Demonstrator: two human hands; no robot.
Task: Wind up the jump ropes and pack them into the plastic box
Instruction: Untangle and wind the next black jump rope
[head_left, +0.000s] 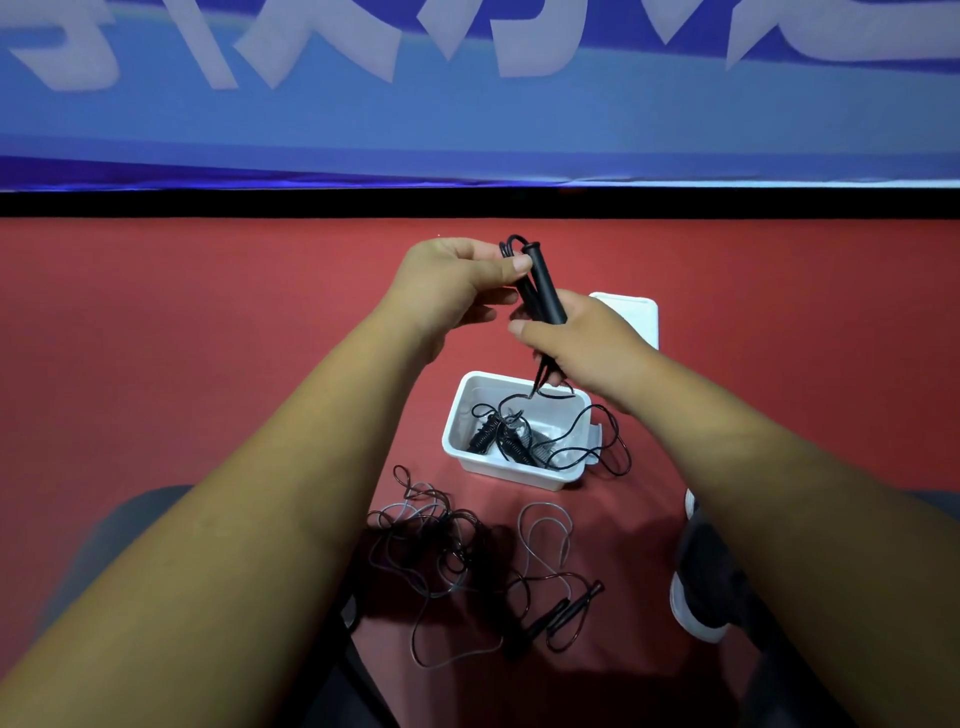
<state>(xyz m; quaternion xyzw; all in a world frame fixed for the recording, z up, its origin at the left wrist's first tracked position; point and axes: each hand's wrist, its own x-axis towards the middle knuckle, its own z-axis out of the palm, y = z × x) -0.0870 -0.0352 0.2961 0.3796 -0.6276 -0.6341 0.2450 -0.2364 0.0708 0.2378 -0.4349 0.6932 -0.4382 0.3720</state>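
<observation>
Both hands are raised above the red floor. My right hand (576, 338) grips the two black handles (545, 291) of a jump rope, held together and upright. My left hand (452, 283) pinches the black cord looped at the top of those handles. The cord trails down from under my right hand into the white plastic box (467, 415) and loops over its right rim. Inside the box lies a wound black rope (506, 434). A tangled jump rope (441, 540) with its black handles (566, 610) lies on the floor in front of the box.
The white box lid (631, 314) lies on the floor behind my right hand. My shoe (701, 577) is at the right and my knees are at the lower corners. A black strip and a blue banner close off the far side of the red floor.
</observation>
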